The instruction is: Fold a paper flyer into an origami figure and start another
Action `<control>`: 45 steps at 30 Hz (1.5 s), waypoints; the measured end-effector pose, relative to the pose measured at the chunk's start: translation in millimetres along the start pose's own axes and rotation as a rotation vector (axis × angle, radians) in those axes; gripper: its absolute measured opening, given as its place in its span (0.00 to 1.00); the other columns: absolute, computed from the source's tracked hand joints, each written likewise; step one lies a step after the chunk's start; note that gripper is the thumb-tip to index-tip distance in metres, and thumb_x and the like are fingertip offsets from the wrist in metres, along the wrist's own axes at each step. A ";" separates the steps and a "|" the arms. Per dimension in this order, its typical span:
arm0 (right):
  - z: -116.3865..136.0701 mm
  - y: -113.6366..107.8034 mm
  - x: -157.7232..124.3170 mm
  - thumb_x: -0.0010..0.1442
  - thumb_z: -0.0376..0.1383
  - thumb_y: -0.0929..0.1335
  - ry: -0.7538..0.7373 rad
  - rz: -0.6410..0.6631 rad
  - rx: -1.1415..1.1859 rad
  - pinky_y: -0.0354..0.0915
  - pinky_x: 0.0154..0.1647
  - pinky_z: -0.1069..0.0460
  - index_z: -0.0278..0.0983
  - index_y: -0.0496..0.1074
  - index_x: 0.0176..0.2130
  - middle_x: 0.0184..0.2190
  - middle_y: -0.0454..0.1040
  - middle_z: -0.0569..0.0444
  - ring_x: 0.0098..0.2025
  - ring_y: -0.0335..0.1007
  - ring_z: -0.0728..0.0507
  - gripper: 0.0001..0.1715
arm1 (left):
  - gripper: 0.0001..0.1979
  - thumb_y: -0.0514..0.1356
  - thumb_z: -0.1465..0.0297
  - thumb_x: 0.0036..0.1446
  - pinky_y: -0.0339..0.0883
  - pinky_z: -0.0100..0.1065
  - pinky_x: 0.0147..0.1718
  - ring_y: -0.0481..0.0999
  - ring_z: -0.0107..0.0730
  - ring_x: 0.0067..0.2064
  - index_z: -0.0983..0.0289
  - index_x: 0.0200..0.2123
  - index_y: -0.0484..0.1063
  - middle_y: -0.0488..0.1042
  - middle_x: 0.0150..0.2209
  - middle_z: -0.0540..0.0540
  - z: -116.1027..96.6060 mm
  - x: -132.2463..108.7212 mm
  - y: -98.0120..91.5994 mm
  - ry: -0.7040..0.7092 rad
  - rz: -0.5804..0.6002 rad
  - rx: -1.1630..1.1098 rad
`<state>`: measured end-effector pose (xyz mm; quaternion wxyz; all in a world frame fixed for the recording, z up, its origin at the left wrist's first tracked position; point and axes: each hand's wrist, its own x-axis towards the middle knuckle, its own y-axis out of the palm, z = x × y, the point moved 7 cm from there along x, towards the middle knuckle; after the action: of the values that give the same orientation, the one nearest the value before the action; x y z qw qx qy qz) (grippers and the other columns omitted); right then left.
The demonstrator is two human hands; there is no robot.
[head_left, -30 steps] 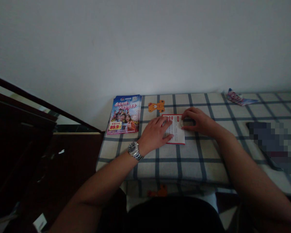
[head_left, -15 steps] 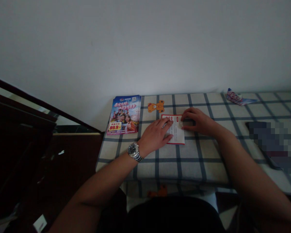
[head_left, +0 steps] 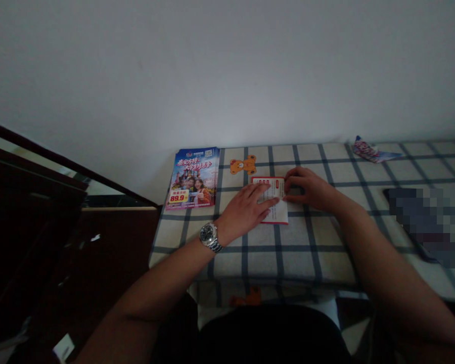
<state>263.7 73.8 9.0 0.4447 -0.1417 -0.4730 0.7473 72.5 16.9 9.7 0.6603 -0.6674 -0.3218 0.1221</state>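
Note:
A leaflet (head_left: 278, 215), white with a red border and small print, lies on the checked cloth in front of me; it looks folded. My left hand (head_left: 244, 210), with a metal watch (head_left: 208, 233) on its wrist, rests on the leaflet's left part, fingers spread and pressing it flat. At the leaflet's right edge, the thumb and fingers of my right hand (head_left: 305, 187) are pinched together on the paper. The fingertips partly hide that edge.
A stack of blue and pink flyers (head_left: 193, 177) lies at the table's left end. A folded paper piece (head_left: 371, 151) sits near the wall at the right. Closer on that side lies a dark flat object (head_left: 413, 222), partly blurred out. Checked cloth (head_left: 265, 258) covers the table.
The left index finger has slid right across the leaflet toward its right edge. My right hand stays at that edge, its fingers drawn slightly closer together.

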 end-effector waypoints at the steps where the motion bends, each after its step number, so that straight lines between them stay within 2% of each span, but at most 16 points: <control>1: -0.2 0.1 -0.1 0.60 0.42 0.76 -0.002 -0.001 0.000 0.71 0.57 0.35 0.41 0.78 0.37 0.50 0.73 0.45 0.53 0.73 0.33 0.08 | 0.20 0.57 0.67 0.74 0.64 0.52 0.68 0.64 0.49 0.70 0.57 0.67 0.69 0.64 0.68 0.61 -1.1 0.6 1.0 0.022 0.003 -0.016; 4: -1.5 1.0 -0.2 0.60 0.41 0.76 -0.011 -0.002 -0.006 0.71 0.57 0.35 0.41 0.78 0.37 0.50 0.74 0.45 0.53 0.73 0.32 0.08 | 0.20 0.55 0.70 0.74 0.68 0.47 0.66 0.66 0.44 0.68 0.62 0.66 0.68 0.69 0.65 0.60 -3.8 3.2 3.7 0.069 0.016 -0.065; 7: -1.8 1.5 0.0 0.61 0.41 0.76 -0.023 -0.006 -0.006 0.71 0.57 0.35 0.41 0.78 0.37 0.50 0.74 0.44 0.52 0.73 0.33 0.07 | 0.19 0.53 0.70 0.75 0.68 0.47 0.65 0.68 0.44 0.65 0.63 0.65 0.69 0.71 0.63 0.61 -5.9 5.5 1.7 0.067 0.009 -0.079; 10: -1.6 1.2 0.1 0.60 0.40 0.76 -0.022 -0.016 0.005 0.71 0.56 0.36 0.41 0.78 0.37 0.49 0.74 0.45 0.52 0.74 0.33 0.07 | 0.23 0.51 0.60 0.77 0.68 0.49 0.64 0.69 0.46 0.64 0.58 0.69 0.66 0.69 0.64 0.61 -11.0 5.2 -0.5 0.062 0.041 -0.061; 12: -1.3 1.3 0.0 0.60 0.41 0.76 -0.016 -0.018 0.002 0.72 0.56 0.36 0.42 0.78 0.36 0.49 0.74 0.45 0.52 0.74 0.33 0.07 | 0.24 0.51 0.54 0.76 0.65 0.53 0.66 0.65 0.50 0.66 0.53 0.68 0.68 0.67 0.67 0.61 -14.9 4.0 -2.9 0.060 0.043 -0.042; 15: -0.7 1.3 -0.6 0.60 0.41 0.77 -0.007 -0.016 -0.010 0.71 0.57 0.35 0.41 0.78 0.36 0.50 0.74 0.45 0.52 0.74 0.33 0.08 | 0.26 0.51 0.50 0.74 0.62 0.55 0.67 0.63 0.52 0.67 0.51 0.68 0.69 0.66 0.67 0.60 -17.8 2.5 -3.2 0.043 0.054 -0.028; 22: 5.4 0.8 -1.6 0.61 0.39 0.75 -0.040 0.001 -0.028 0.71 0.57 0.35 0.42 0.78 0.39 0.51 0.74 0.45 0.53 0.74 0.33 0.05 | 0.25 0.51 0.50 0.75 0.60 0.56 0.68 0.63 0.52 0.68 0.49 0.69 0.68 0.65 0.68 0.59 -17.3 1.6 -1.6 0.016 0.061 -0.038; 32: 14.1 3.6 -1.1 0.59 0.35 0.74 -0.048 -0.043 -0.082 0.72 0.56 0.35 0.40 0.77 0.34 0.49 0.73 0.43 0.52 0.74 0.32 0.02 | 0.26 0.51 0.49 0.74 0.60 0.55 0.68 0.62 0.52 0.68 0.49 0.69 0.68 0.64 0.68 0.60 -16.6 -0.3 0.0 0.015 0.055 -0.040; 37: 12.9 4.3 0.2 0.57 0.34 0.74 -0.040 -0.061 -0.101 0.73 0.55 0.35 0.40 0.75 0.32 0.50 0.72 0.43 0.51 0.74 0.32 0.04 | 0.26 0.51 0.49 0.74 0.61 0.55 0.68 0.63 0.52 0.68 0.49 0.69 0.69 0.64 0.68 0.61 -17.3 -0.4 -0.9 0.018 0.060 -0.043; 45: 3.3 2.8 4.0 0.60 0.34 0.72 -0.003 -0.128 -0.071 0.75 0.49 0.39 0.40 0.75 0.34 0.48 0.72 0.44 0.46 0.76 0.35 0.02 | 0.27 0.52 0.48 0.74 0.61 0.56 0.68 0.63 0.53 0.68 0.50 0.69 0.68 0.64 0.68 0.61 -18.0 -1.2 -1.2 0.013 0.050 -0.054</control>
<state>257.8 74.7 9.2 0.4857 -0.1257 -0.5081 0.7001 81.9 1.6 12.3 0.6410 -0.6935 -0.3041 0.1254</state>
